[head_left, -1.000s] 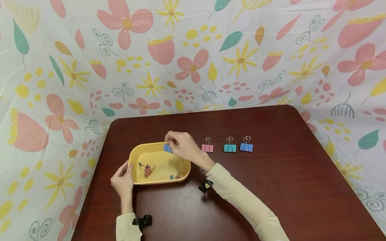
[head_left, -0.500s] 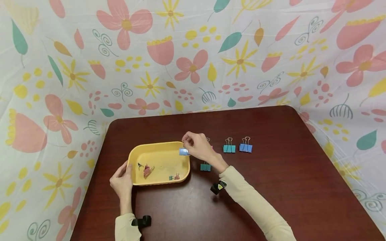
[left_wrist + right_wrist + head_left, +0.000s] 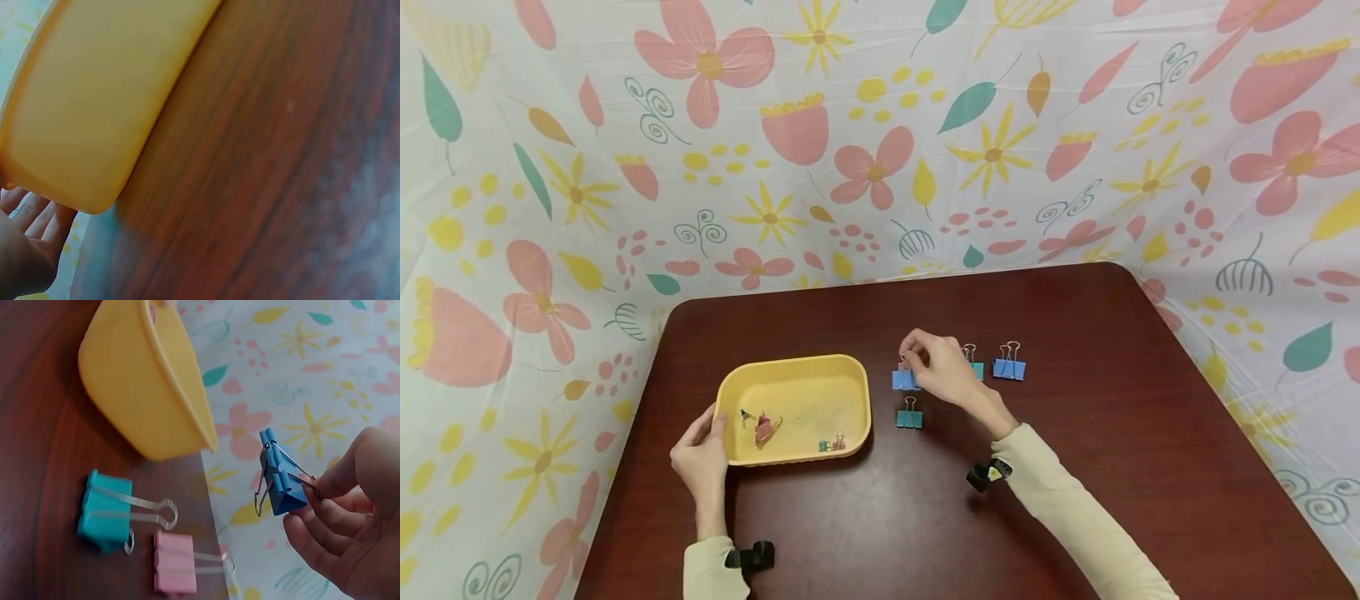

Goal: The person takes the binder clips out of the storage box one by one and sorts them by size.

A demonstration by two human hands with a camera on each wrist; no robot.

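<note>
My right hand [image 3: 947, 367] pinches a blue binder clip [image 3: 281, 478] by a wire handle, just right of the yellow bin [image 3: 793, 371]. In the right wrist view this clip hangs above the table, its other handle sticking out free. My left hand [image 3: 698, 457] grips the bin's left end, thumb at the rim and fingers outside. A teal binder clip [image 3: 909, 418] stands on the table below the held one. Near it is a pink binder clip [image 3: 175, 562], mostly hidden in the head view. Inside the bin lie a pink clip [image 3: 763, 428] and several smaller clips [image 3: 831, 444].
Farther right, another teal binder clip [image 3: 977, 372] is partly covered by my right hand, with a blue binder clip [image 3: 1009, 369] beside it. The dark wooden table [image 3: 1075, 467] meets a flowered cloth [image 3: 880, 125] at the back and sides.
My right hand has carried the blue binder clip from over the bin rightward, past its rim, above the table. The left hand keeps its grip on the bin.
</note>
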